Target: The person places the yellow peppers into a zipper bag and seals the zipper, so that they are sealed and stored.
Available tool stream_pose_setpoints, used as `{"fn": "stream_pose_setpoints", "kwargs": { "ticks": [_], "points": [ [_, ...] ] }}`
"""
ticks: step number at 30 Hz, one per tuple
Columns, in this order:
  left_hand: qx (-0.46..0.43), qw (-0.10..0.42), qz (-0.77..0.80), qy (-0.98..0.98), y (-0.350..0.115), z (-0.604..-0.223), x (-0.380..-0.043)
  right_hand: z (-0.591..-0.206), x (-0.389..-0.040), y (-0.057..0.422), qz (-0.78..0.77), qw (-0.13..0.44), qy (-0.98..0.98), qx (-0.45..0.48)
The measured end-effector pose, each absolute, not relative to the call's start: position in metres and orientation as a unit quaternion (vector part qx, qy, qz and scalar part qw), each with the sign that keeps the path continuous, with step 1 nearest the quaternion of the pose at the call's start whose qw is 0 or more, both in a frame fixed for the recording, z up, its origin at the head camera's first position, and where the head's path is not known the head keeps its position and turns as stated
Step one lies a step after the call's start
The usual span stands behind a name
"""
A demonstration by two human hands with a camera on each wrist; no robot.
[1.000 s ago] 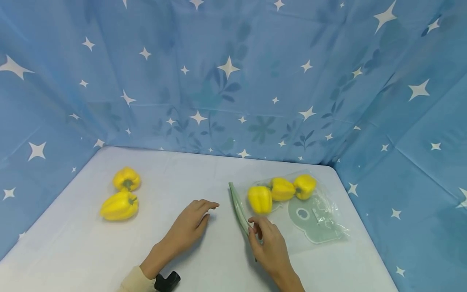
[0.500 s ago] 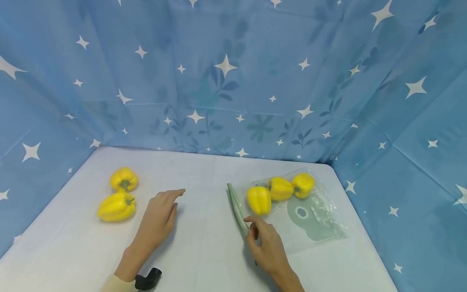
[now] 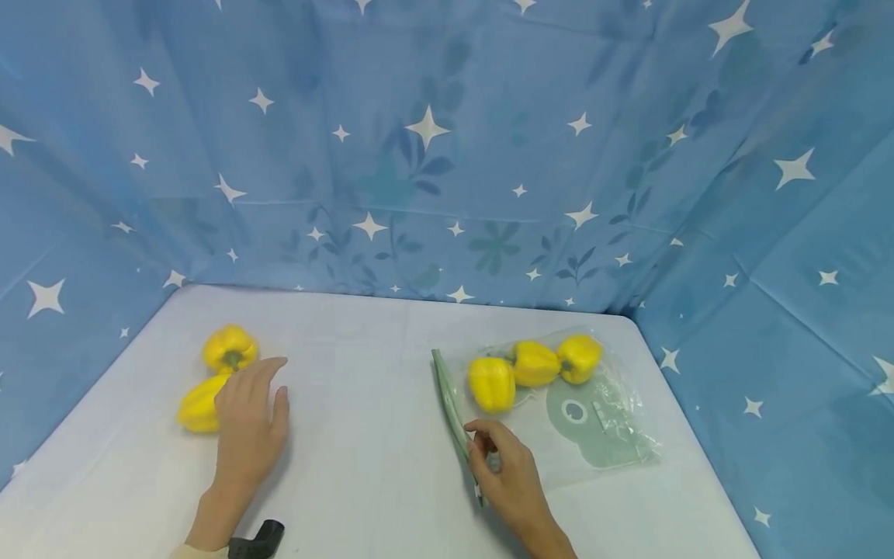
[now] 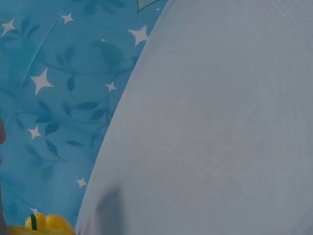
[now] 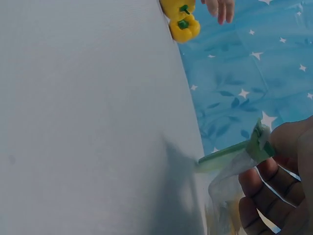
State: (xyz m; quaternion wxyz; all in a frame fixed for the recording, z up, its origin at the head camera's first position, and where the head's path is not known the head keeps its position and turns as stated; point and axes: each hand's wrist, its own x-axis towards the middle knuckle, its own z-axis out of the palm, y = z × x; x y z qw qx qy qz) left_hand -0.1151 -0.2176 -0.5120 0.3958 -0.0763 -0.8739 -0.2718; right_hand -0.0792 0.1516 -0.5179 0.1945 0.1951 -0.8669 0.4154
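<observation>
My left hand [image 3: 247, 427], fingers loosely extended, is over the right side of the nearer yellow bell pepper [image 3: 199, 407] at the table's left; I cannot tell whether it touches. Just behind lies another yellow bell pepper [image 3: 229, 348]. My right hand [image 3: 513, 480] pinches the green zip edge [image 5: 227, 155] of a clear zip bag [image 3: 608, 442] between thumb and fingers. Three yellow bell peppers [image 3: 535, 363] sit toward the bag's far side, seemingly inside it. In the left wrist view only a bit of yellow pepper [image 4: 51, 223] shows at the bottom left.
A white table [image 3: 363, 435] carries everything. Blue star-patterned curtains [image 3: 391, 171] hang along its back and sides. The bag has a green printed patch [image 3: 608, 446] and reaches near the table's right edge. A black band [image 3: 257, 539] is on the left wrist.
My left hand has swept left from the table's middle to the nearer left pepper, partly covering it. My right hand stays at the bag's zip edge, and the peppers stay put.
</observation>
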Motion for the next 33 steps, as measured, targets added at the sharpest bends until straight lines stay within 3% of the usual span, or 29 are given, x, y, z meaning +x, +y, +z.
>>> {"fn": "stream_pose_setpoints", "kwargs": {
  "ticks": [6,9,14,26,33],
  "points": [
    [0.008,0.478,-0.327,-0.816,-0.222,-0.518,-0.119,-0.521,-0.081,0.152,0.443,0.179,-0.858,0.189],
    [0.055,0.495,-0.346,-0.795,-0.224,-0.52,-0.119,-0.522,-0.081,0.153,0.457,0.175,-0.853,0.18],
    [0.118,0.483,-0.358,-0.79,-0.225,-0.525,-0.117,-0.527,-0.08,0.154,0.466,0.177,-0.848,0.18],
    [0.169,0.462,-0.379,-0.784,-0.227,-0.524,-0.117,-0.528,-0.081,0.154,0.486,0.178,-0.836,0.182],
    [0.206,0.397,-0.367,-0.816,-0.232,-0.524,-0.115,-0.527,-0.08,0.154,0.472,0.177,-0.845,0.181]
  ]
}}
